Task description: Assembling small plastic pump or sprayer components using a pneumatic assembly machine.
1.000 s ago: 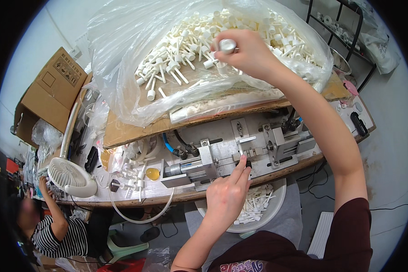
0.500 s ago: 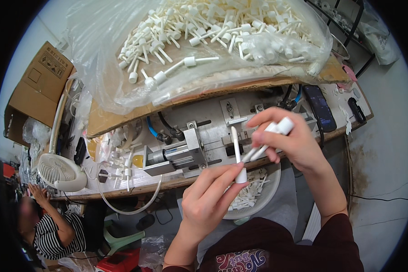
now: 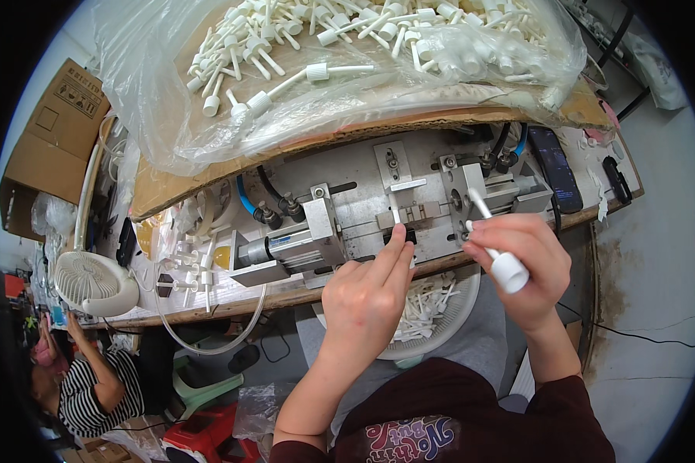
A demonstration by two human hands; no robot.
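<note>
My left hand reaches to the small metal clamp fixture in the middle of the bench. Its fingers are pressed together on a white plastic cap with a stem, whose stem tip points away from me at the fixture. The fingers hide most of that piece. To the right, my right hand is closed around white stemmed caps; one cap faces me below the fingers and a stem sticks out above them. How many it holds I cannot make out.
Air cylinders flank the fixture. Above it, a cardboard sheet carries plastic film and a heap of stemmed caps. A basket of white pieces is below the bench edge. A phone, fan and seated person are around.
My left hand has moved forward, bringing its stemmed cap to the fixture. The right hand has drawn away from it, to the right and nearer me, still holding white pieces.
</note>
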